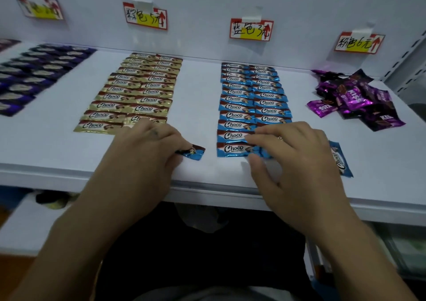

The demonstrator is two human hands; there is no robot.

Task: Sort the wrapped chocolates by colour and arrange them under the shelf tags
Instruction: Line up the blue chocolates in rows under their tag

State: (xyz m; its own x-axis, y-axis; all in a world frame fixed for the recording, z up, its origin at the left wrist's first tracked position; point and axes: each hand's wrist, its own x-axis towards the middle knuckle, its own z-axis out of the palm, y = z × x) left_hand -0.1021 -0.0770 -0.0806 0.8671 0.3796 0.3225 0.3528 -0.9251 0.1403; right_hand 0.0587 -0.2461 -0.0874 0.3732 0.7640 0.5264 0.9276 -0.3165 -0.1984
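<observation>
The blue rows (253,98) on the white shelf (202,107) looked nearly finished. The right hand (292,162) pinched a blue foil-wrapped chocolate (262,152) at their near end. The left hand (143,155) gripped a second blue chocolate (193,154), probably next to place.

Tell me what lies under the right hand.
The right hand touches the blue chocolates at the near end of their right column; wrapper edges show at its fingertips. The palm covers the rest there, so how many lie beneath cannot be seen.
</observation>
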